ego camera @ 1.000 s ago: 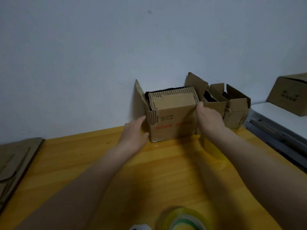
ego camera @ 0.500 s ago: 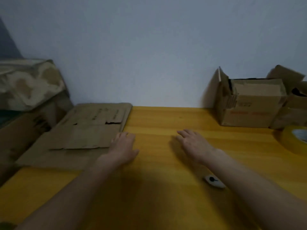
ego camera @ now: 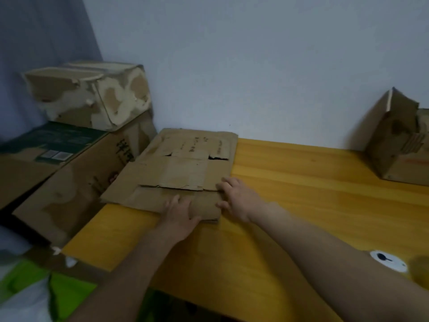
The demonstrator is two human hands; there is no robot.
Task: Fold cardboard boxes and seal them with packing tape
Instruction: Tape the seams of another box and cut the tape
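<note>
**Flattened carton at the table's left end, both hands arriving on its near edge**

The flattened cardboard box (ego camera: 185,173) lies on the left end of the yellow wooden table (ego camera: 301,182), its far edge against the wall and its left side overhanging toward the stacked cartons. It looks light, thin and stiff along its panels but floppy at the creases; the surface is worn and torn at a flap slot, so it probably tears if yanked by one flap. The near-right corner, where the edge is free of the table, seems the best place to lift it.

The left hand (ego camera: 180,217) rests on the near edge, fingers extended and lying flat on the cardboard, gripping nothing. The right hand (ego camera: 239,201) is at the near-right corner with fingers bent onto the top panel; whether the thumb is already under the edge cannot be told.

Motion blur softens everything. The printing on the cardboard is unreadable. The assembled box (ego camera: 399,138) at right is cut off by the frame, and the tape roll (ego camera: 420,270) shows only as a sliver.
</note>
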